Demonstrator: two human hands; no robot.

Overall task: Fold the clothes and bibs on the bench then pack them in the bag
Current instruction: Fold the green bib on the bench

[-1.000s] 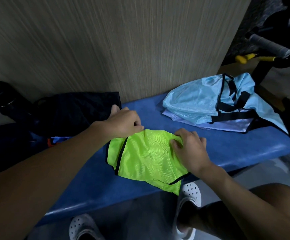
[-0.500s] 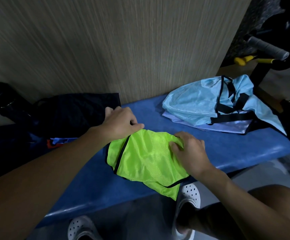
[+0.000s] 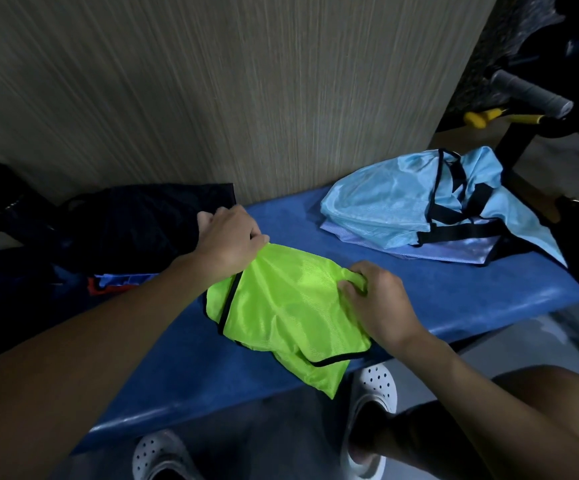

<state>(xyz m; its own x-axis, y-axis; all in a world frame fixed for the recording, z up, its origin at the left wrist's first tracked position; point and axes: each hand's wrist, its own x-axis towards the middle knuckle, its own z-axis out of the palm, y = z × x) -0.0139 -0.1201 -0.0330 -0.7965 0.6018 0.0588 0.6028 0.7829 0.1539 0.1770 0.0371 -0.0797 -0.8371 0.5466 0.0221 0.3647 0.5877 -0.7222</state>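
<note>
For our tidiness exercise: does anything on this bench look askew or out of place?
A corner of the green bib droops off the bench edge; the light-blue bibs lie in a rumpled heap.

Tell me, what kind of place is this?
Probably a gym or sports changing room: a padded blue bench, a neon green bib and light blue bibs like teams wear, and a grey padded bar that looks like exercise gear.

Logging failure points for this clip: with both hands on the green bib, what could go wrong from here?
1. A corner of the green bib hangs off the front edge of the bench; it might slide floorward if either grip loosens.
2. The fabric is bunched under the right hand, so the fold may come out uneven.
</note>
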